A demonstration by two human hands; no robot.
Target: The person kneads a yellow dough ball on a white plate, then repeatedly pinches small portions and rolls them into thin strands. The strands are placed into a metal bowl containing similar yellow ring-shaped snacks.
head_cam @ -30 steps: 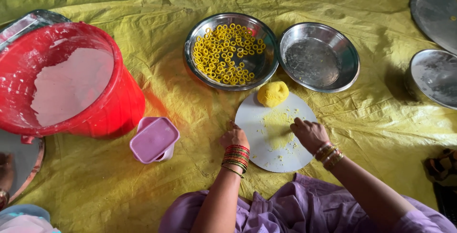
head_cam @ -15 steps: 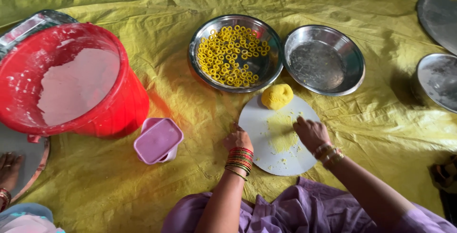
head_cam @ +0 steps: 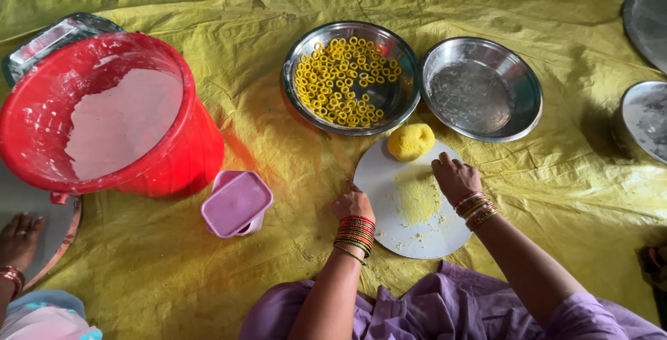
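The left hand (head_cam: 352, 204) rests curled on the edge of a smooth round white board (head_cam: 389, 180); its fingers probably pinch dough, though that is hidden. The right hand (head_cam: 455, 176) presses flat, fingers together, beside crumbly yellow smear (head_cam: 417, 197). A lumpy dough ball (head_cam: 410, 141) sits at the board's far rim.

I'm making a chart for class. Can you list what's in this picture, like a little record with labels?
Left hand: rests at the left edge of the white board
Right hand: presses down on the board
Dough ball: yellow, at the board's far edge
Crumbs: yellow, between the hands
Left bowl: steel, holds yellow rings
Right bowl: steel, almost empty
Bucket: red, with pale batter
Tub: small, pink, beside the bucket
Ground: yellow sheet
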